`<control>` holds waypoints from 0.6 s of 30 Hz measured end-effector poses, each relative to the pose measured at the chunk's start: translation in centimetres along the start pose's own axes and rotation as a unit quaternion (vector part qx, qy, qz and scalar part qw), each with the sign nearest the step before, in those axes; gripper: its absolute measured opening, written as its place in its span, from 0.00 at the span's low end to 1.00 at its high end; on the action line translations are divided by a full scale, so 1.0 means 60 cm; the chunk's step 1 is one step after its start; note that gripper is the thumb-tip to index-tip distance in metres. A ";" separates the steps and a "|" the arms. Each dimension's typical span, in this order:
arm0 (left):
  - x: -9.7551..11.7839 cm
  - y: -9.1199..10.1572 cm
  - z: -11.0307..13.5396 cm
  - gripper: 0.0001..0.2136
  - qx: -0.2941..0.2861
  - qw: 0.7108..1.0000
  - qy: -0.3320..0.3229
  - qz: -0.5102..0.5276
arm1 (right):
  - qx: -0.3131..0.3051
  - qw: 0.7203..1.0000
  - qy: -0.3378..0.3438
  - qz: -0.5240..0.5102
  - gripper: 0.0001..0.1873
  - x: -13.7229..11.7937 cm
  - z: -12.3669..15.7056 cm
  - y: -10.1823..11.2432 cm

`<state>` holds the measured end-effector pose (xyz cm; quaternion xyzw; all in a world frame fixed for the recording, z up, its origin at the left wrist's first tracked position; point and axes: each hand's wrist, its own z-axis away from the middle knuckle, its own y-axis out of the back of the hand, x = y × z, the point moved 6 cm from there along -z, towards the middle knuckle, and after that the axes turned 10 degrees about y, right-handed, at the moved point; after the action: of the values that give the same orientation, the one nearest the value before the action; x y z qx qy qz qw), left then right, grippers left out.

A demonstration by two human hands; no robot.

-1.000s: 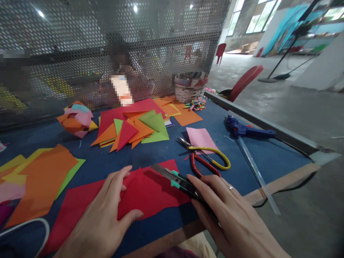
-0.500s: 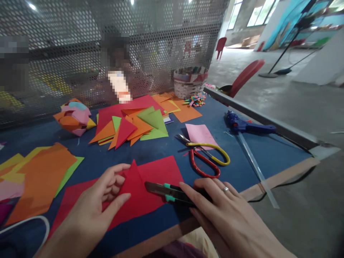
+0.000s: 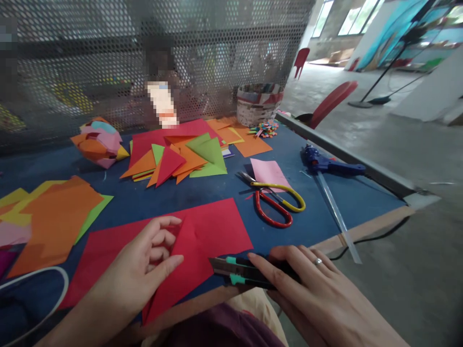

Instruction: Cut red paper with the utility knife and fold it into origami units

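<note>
My right hand [image 3: 304, 279] grips a utility knife [image 3: 238, 272], black with turquoise parts, its blade out and pointing left. The blade tip is at the right edge of a folded piece of red paper [image 3: 191, 270]. My left hand [image 3: 144, 260], fingers curled and thumb bent in, holds that folded piece on its left side. Beneath it a larger red sheet [image 3: 226, 221] lies flat on the blue tabletop. The folded piece's lower corner reaches the table's near edge. Beyond my right hand lie scissors [image 3: 273, 200] with one yellow and one red handle.
A blue glue gun [image 3: 327, 164] with a clear glue stick lies right. Behind are a pink sheet [image 3: 269, 173], folded coloured papers [image 3: 206, 154], a paper ball shape [image 3: 99, 144] and a woven basket [image 3: 258, 106]. Orange sheets [image 3: 58, 221] lie left. A perforated metal panel [image 3: 210, 62] stands behind.
The knife has moved right and toward me, off the middle of the red paper. The folded red piece has turned, its lower corner now at the table's near edge. The view has shifted slightly.
</note>
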<state>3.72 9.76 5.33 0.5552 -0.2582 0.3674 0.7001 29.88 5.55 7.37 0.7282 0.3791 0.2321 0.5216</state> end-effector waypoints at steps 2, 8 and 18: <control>-0.006 -0.003 0.009 0.19 0.027 0.999 -0.013 -0.023 | -0.012 1.000 -0.006 0.004 0.27 -0.003 0.010 0.001; 0.017 -0.003 0.025 0.22 0.066 0.966 -0.179 -0.174 | -0.003 1.000 0.001 0.026 0.26 -0.017 0.015 0.008; 0.010 -0.044 0.033 0.33 -0.044 0.818 -0.372 -0.436 | -0.050 0.997 0.048 0.016 0.34 -0.024 0.004 0.016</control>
<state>6.31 7.70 4.73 0.6728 -0.2460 -0.2228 0.6612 29.47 4.08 8.24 0.6956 0.3798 0.2940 0.5344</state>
